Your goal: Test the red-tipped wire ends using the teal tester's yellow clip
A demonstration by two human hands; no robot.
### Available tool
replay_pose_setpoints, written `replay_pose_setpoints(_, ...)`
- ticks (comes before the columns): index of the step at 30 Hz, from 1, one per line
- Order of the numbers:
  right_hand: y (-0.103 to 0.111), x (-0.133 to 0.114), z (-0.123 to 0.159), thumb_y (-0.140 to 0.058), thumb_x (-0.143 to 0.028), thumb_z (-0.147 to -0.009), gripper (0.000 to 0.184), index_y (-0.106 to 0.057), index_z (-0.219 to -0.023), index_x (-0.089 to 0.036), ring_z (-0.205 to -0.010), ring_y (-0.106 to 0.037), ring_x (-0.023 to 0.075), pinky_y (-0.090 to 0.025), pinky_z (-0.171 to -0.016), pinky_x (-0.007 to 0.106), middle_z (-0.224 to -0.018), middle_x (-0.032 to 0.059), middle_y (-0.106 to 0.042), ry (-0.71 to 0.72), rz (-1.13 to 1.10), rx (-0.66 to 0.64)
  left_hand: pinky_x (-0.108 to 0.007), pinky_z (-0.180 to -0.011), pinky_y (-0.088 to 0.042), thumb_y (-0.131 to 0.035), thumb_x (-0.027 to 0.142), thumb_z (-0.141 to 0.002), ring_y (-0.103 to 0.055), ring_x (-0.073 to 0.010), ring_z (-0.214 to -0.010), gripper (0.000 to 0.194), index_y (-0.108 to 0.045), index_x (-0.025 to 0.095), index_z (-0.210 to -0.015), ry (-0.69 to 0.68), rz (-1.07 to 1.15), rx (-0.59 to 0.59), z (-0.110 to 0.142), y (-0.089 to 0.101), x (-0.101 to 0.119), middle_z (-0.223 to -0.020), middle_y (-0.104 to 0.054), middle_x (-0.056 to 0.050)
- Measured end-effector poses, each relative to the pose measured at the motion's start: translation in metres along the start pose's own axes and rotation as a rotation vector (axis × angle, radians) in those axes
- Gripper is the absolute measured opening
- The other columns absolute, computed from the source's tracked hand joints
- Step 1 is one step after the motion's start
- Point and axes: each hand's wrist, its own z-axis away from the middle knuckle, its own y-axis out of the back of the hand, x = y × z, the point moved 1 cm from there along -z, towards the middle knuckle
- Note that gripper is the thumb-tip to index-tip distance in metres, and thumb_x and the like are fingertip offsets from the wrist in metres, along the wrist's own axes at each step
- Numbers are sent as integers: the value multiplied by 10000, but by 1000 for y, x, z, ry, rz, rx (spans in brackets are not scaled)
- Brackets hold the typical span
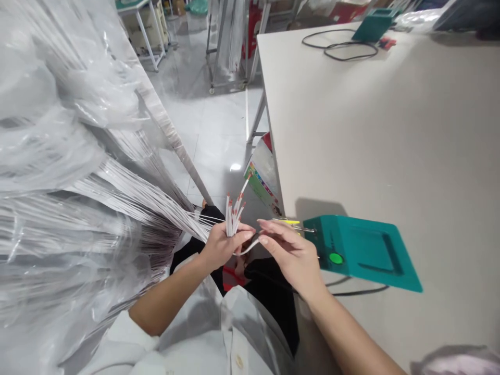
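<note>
My left hand (223,246) is closed around a bunch of thin white wires (233,223), whose reddish-orange tips stand up above the fist. From that fist the wires run back to the left into a larger mass. One wire (248,249) bends across to my right hand (296,255), where thumb and fingers pinch it near its end. Just right of that hand, a teal tester box (371,250) with a lit green button (336,258) sits at the table's edge. Metal prongs and a yellow piece (291,222) jut from its left side, partly hidden behind my fingers.
Long white wires in clear plastic wrap (58,156) hang over a rail (175,140) on the left. The white table (383,135) fills the right side, with another teal box (375,25) and a black cable (339,47) at its far end. A wheeled rack (230,47) stands beyond.
</note>
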Motion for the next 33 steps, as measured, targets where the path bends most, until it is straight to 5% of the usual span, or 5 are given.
replay_pose_setpoints(6, -5, -8, 6, -641, -163, -759, 230, -696, -963, -255, -834, -633, 187, -517, -811, 381, -909, 57, -687, 379, 316, 76, -198, -471, -355, -585, 350, -778, -411, -69, -436, 271, -667, 102, -850, -6, -99, 156, 3, -3, -4, -461, -458, 55)
replay_pose_setpoints(12, -13, -5, 7, -626, -211, -781, 70, -694, -772, -227, -723, -639, 158, -529, -678, 310, -790, 34, -681, 196, 238, -17, -210, -502, -369, -584, 318, -760, -496, -109, -522, 211, -663, 124, -737, -27, -265, -67, 8, -11, -11, -543, -554, 17)
replay_pose_setpoints(18, -12, 3, 10, -618, -247, -786, 63, -665, -761, -212, -745, -615, 166, -504, -707, 327, -786, 39, -662, 51, 125, 60, -227, -542, -434, -643, 379, -730, -558, -115, -523, 274, -677, 107, -727, 62, -17, -120, 4, -3, -12, -557, -599, -13)
replay_pose_setpoints(25, -11, 8, 9, -589, -227, -807, 49, -638, -803, -227, -798, -600, 168, -476, -802, 361, -813, 29, -650, 78, -7, 34, -256, -626, -480, -577, 446, -785, -613, -133, -643, 368, -697, 119, -906, 21, 58, 223, 11, 0, -2, -856, -708, -86)
replay_pose_setpoints(33, -8, 7, 9, -614, -242, -789, 71, -672, -829, -234, -834, -631, 190, -513, -772, 367, -826, 42, -681, 106, -22, -16, -245, -724, -456, -623, 278, -733, -600, -169, -784, 177, -709, 124, -746, -30, -106, 32, 13, -6, 3, -754, -681, -35)
